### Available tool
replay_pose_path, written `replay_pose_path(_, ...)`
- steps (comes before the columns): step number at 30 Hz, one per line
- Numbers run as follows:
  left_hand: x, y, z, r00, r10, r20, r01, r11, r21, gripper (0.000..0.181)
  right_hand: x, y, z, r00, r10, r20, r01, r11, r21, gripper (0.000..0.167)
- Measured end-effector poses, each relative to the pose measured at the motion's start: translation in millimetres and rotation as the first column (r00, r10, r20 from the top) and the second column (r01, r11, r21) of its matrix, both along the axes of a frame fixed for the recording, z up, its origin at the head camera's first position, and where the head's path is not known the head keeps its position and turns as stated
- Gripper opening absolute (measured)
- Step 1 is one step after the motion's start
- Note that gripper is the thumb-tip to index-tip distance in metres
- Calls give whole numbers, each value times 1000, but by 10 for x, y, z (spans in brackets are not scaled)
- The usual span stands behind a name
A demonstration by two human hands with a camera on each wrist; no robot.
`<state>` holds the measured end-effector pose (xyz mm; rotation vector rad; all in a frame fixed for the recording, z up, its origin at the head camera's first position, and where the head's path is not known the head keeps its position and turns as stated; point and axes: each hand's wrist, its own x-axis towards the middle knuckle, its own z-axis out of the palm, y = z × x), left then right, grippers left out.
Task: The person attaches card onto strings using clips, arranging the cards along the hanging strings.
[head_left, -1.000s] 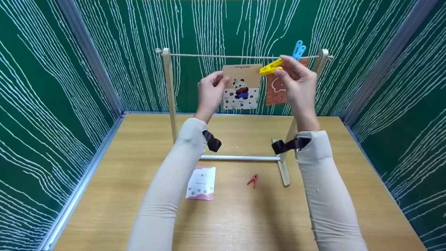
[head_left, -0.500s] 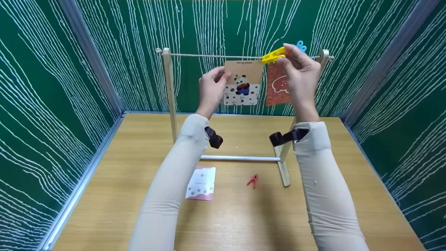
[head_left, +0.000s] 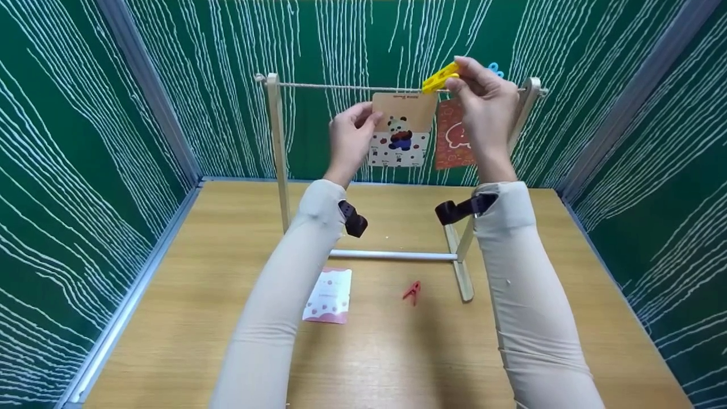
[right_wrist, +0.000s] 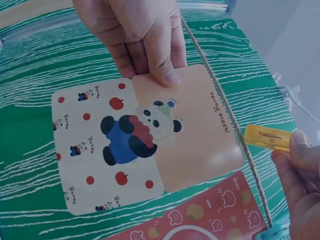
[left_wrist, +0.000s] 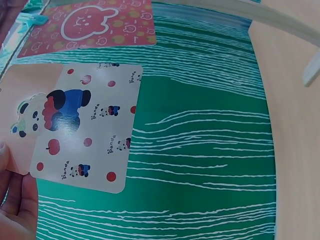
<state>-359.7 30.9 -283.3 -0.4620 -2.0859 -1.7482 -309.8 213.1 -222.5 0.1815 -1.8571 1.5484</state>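
Between the thumb and fingers of my left hand is the left edge of a panda-print card, its top edge just under the rope. My right hand pinches a yellow clothespin by its handle ends. In the right wrist view, the tip of that clothespin meets the rope near the card's upper corner; I cannot tell whether it clamps the card. To the right, a red bear-print card hangs beside a blue clothespin, partly hidden by my right hand.
The rope runs between two wooden posts, left and right, joined low down by a white bar. On the table lie a pink-and-white strawberry card, partly behind my left sleeve, and a red clothespin.
Both hands have risen, lifting the panda card and the yellow clothespin up to the rope. The clothespin has tilted more steeply, its tip pointing down. The items on the table stay put.
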Motion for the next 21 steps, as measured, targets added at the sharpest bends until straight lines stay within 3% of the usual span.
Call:
replay_pose_path(10,2,19,12,1000,-5,-12,5,1000,-8,27,-90,-19,6,999,-34,-8,35,996,79,30)
replay_pose_path(16,12,18,9,999,2,-38,-3,999,-32,27,-61,-75,40,998,-69,-13,71,983,172,28)
replay_pose_path(21,7,34,6,1000,-7,-15,7,1000,-10,26,-35,-122,64,995,-91,26,83,969,235,28)
